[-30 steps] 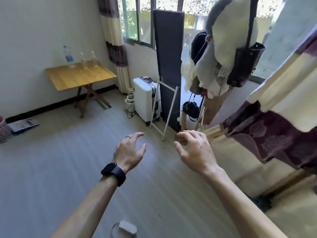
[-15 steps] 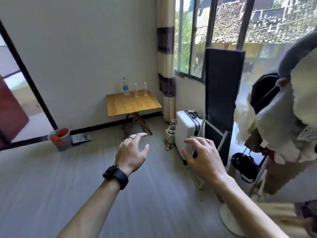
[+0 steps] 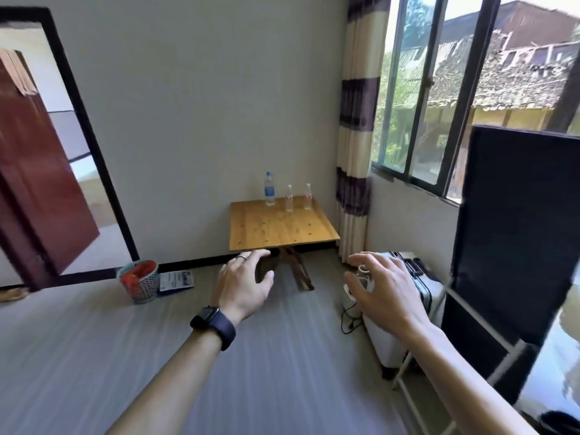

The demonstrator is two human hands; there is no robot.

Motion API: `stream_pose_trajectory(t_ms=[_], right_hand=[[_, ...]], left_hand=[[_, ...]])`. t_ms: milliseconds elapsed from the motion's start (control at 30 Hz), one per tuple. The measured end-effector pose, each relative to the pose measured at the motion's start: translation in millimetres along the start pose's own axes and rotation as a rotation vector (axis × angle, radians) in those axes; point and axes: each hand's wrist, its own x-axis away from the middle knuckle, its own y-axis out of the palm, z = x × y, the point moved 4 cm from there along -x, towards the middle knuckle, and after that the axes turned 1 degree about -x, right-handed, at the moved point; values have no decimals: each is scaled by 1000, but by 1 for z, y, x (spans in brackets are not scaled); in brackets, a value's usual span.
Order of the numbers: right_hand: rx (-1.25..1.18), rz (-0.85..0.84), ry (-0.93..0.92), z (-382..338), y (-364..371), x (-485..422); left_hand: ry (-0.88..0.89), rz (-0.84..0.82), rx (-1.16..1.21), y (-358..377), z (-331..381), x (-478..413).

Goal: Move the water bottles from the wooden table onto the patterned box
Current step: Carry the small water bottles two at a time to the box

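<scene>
The view is swung leftward across the room — the hanging clothes and patterned curtain seen a second ago are lost from the right edge, and a doorway (image 3: 94, 183) with a red-brown door (image 3: 40, 171) is brought in at left. The bench (image 3: 282, 227) with its three bottles (image 3: 269, 189) is shifted from upper left to centre and appears closer. Both empty hands — left hand (image 3: 248, 287), right hand (image 3: 383, 290) — are now framed just below it.

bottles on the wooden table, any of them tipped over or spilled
No. All three bottles stand upright in a row at the far edge of the wooden table, by the wall; no puddle shows. Both hands are empty.
</scene>
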Motion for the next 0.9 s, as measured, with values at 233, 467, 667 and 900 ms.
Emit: stream_pose_trajectory(t_ms=[233, 467, 667, 900], right_hand=[[-8, 9, 45, 53, 64, -116], [-47, 18, 55, 121, 143, -247], [-72, -20, 12, 172, 204, -392], [-116, -78, -43, 206, 278, -517]], left_hand=[[28, -28, -12, 67, -27, -136], [21, -61, -37, 157, -58, -270], [-72, -41, -54, 201, -92, -386], [-172, -36, -86, 257, -157, -490]])
